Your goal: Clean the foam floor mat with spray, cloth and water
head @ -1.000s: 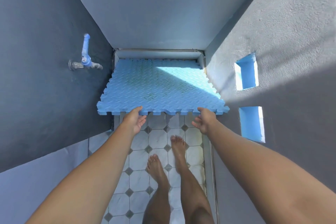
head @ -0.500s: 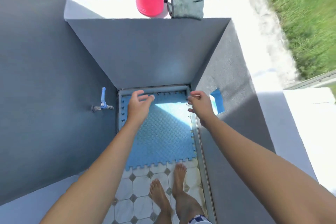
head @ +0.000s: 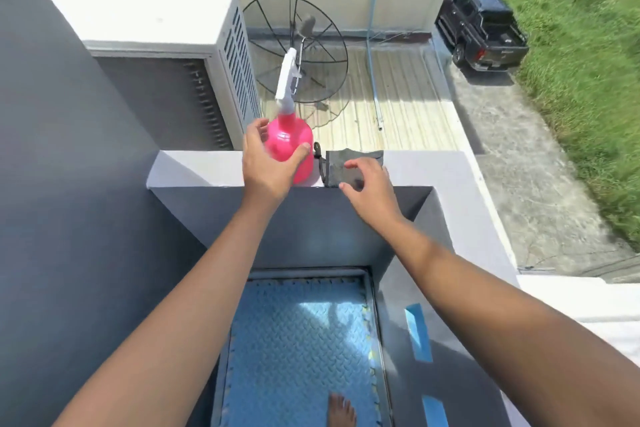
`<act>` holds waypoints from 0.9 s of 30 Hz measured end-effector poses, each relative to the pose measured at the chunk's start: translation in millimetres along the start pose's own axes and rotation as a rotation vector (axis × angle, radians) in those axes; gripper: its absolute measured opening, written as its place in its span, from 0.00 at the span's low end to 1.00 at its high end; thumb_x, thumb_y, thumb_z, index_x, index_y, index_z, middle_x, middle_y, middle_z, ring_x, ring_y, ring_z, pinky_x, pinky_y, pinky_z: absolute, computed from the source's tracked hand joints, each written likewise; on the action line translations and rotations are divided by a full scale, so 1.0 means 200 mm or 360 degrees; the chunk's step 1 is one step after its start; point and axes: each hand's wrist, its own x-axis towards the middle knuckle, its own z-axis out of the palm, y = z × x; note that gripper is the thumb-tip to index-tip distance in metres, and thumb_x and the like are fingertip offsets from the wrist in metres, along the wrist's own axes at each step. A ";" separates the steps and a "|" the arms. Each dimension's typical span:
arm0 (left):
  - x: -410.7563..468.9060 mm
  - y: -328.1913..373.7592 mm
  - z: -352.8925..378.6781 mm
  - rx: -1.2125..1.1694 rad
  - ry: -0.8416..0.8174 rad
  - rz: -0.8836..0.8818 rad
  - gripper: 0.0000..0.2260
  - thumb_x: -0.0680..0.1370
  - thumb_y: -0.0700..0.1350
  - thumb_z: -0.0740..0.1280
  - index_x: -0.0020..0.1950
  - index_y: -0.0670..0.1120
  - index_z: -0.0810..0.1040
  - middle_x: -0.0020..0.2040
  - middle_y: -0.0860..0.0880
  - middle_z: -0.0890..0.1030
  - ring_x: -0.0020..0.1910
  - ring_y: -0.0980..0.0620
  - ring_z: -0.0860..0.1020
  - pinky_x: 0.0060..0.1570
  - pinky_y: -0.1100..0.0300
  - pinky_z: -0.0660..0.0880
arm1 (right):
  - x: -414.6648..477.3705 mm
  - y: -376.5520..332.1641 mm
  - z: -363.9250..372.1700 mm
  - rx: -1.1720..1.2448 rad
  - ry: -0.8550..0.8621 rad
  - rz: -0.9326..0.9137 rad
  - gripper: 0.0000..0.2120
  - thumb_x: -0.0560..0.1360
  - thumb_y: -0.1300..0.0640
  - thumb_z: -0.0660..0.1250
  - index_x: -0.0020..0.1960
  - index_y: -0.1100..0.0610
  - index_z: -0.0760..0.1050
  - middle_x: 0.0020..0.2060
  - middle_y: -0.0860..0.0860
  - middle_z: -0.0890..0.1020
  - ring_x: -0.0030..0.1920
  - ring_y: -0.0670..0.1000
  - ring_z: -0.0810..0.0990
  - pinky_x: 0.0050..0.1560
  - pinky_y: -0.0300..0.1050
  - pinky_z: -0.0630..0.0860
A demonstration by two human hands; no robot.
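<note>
Both hands up at the wall top, one view only (head cam). Left hand (head: 268, 163) is open and cupped round the near side of the pink spray bottle (head: 289, 146): thumb tip on the bottle's right flank, fingers curling round the left. Looks like contact but not a closed grip yet, nothing lifted. Right hand (head: 372, 189) is open, fingers spread and bent, hovering over the near edge of the grey cloth (head: 353, 166); can't tell if the fingertips touch it. Holds nothing.

Key relation: bottle sits straight ahead of the left hand, cloth straight ahead of the right, the two just beside each other on the ledge (head: 194, 166). No crossover needed, each hand takes its own item. Bottle stands upright, long axis vertical, white trigger head (head: 287, 78) above the left hand and leaning slightly away. Cloth lies flat, long side running left-right along the ledge.

Foam mat (head: 298, 350) is below and between the forearms, flat on the floor of the narrow walled bay, well below both hands. One bare foot (head: 341, 411) on its near edge.

Containers: bottle is opaque pink, fill level not readable.

My read: pickup step, cleaning not started.
</note>
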 end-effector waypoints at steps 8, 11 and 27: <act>0.50 0.07 0.21 -0.0174 -0.0109 0.0098 0.33 0.72 0.51 0.78 0.74 0.50 0.70 0.66 0.53 0.76 0.62 0.52 0.79 0.63 0.56 0.78 | 0.23 0.27 0.15 -0.0729 -0.0438 -0.0160 0.40 0.76 0.49 0.72 0.81 0.50 0.55 0.80 0.52 0.56 0.80 0.56 0.49 0.78 0.61 0.51; 0.52 0.07 0.23 -0.0262 -0.0032 0.0176 0.26 0.76 0.50 0.75 0.72 0.46 0.74 0.55 0.51 0.79 0.46 0.54 0.81 0.42 0.59 0.82 | 0.21 0.28 0.18 -0.0778 -0.0372 -0.0188 0.38 0.76 0.57 0.70 0.81 0.50 0.55 0.80 0.52 0.55 0.81 0.56 0.49 0.78 0.60 0.48; -0.63 -0.28 -0.15 -0.0017 -0.0427 -0.0029 0.07 0.81 0.45 0.68 0.57 0.44 0.82 0.42 0.39 0.82 0.28 0.48 0.76 0.32 0.54 0.78 | -0.70 0.01 0.25 0.0314 -0.0213 0.0542 0.05 0.78 0.58 0.64 0.47 0.55 0.78 0.40 0.51 0.82 0.43 0.50 0.76 0.41 0.37 0.69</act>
